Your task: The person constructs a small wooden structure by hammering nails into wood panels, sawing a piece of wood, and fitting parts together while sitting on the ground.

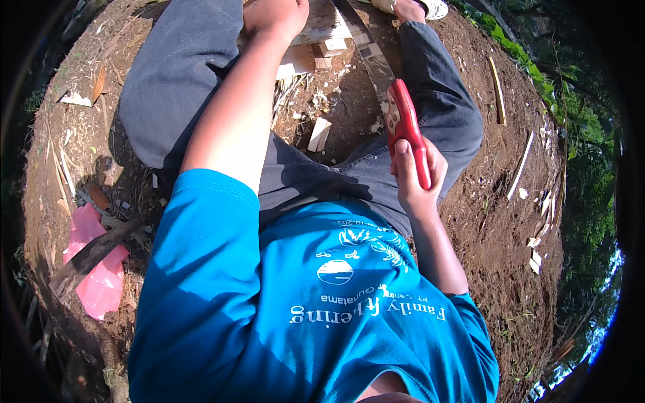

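A red-handled saw sat gripped in the right hand, its blade reaching up to a pale wood block. The left hand pressed on that block, above wood chips on bare soil.

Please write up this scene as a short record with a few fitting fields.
setting: bare soil outdoors, greenery at the right edge
posture: person seated on the ground, knees bent, in a blue shirt and grey trousers
right hand: closed on the red handle of a long blade that points away from the body
left hand: resting on pale wood pieces between the legs
nearby: wood chip on the soil, pink plastic sheet at the left, thin wooden strips at the right
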A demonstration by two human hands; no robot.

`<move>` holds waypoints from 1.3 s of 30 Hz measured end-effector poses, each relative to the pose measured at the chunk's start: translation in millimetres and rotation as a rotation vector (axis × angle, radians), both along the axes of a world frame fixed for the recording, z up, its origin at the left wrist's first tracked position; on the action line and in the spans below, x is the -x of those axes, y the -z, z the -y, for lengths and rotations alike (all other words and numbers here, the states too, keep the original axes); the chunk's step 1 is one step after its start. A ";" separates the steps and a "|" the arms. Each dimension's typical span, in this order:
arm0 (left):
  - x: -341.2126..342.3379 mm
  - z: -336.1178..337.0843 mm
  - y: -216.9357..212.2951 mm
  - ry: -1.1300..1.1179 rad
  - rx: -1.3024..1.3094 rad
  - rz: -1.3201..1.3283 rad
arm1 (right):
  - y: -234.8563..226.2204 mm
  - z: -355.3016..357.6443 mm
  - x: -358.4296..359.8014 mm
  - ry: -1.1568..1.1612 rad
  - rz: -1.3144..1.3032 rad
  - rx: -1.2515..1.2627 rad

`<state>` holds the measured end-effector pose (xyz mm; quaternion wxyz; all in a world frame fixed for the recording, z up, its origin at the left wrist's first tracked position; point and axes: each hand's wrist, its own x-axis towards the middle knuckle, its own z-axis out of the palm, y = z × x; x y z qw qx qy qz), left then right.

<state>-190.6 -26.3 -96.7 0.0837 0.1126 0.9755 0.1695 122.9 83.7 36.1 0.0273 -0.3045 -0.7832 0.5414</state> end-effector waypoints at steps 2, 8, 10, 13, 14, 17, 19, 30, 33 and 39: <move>-0.9 -4.7 7.5 0.001 0.001 -0.040 | 39.8 -8.4 53.2 -0.003 -0.115 0.065; 6.1 -4.1 17.0 -0.051 0.005 -0.070 | 55.6 -2.9 78.6 0.021 -0.165 0.076; 8.1 -6.3 13.5 -0.096 0.032 -0.036 | 58.5 -13.6 76.7 -0.008 -0.157 0.093; 3.9 -7.8 6.6 -0.114 0.011 -0.027 | 65.6 -12.0 66.6 -0.049 -0.151 0.062; 3.0 -4.8 4.4 -0.117 -0.007 -0.033 | 67.2 -7.9 61.5 -0.050 -0.132 0.064; 1.5 -6.0 -0.1 -0.106 0.022 -0.004 | 84.7 -12.6 51.7 -0.151 -0.220 -0.163; 1.3 -8.8 -1.9 -0.110 0.020 0.001 | 77.8 -16.1 49.8 -0.126 -0.217 -0.093; -7.1 -7.4 -14.6 -0.107 -0.005 0.056 | -32.8 -18.0 -83.1 -0.059 0.056 0.002; -4.0 -5.9 -13.1 -0.061 -0.003 0.055 | -35.2 -20.0 -73.6 -0.080 0.047 -0.032; -2.1 -3.4 -9.5 0.008 0.048 0.056 | 19.9 -23.4 14.7 -0.062 -0.024 0.023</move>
